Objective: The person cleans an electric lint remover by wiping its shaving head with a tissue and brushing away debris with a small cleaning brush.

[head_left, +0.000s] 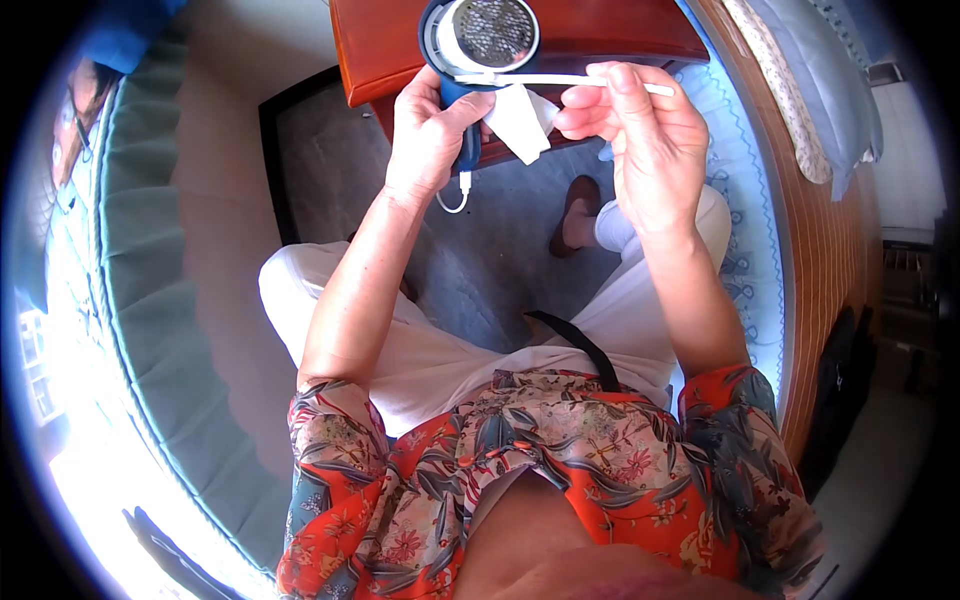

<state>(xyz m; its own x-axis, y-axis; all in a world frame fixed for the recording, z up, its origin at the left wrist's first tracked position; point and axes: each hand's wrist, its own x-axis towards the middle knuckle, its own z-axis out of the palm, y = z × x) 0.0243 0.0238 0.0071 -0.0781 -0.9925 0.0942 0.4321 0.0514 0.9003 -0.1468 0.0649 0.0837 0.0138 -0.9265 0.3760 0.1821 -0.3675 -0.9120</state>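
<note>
A dark blue handheld device (466, 150) with a round, silvery mesh head (494, 33) is held upright at the top centre. My left hand (428, 125) is closed around its handle and also pinches a white paper or cloth piece (520, 124) hanging beside it. A white cable (464, 187) hangs from the handle's lower end. My right hand (645, 120) holds a thin white stick (600, 82) between thumb and fingers. The stick's far end reaches the lower rim of the round head; whatever is on its tip is too small to tell.
A reddish-brown wooden table (620, 28) stands beyond my hands. To the right is a bed edge with light blue fabric (745, 180). A green curtain (165, 290) hangs at the left. My legs are spread above the grey floor (460, 260).
</note>
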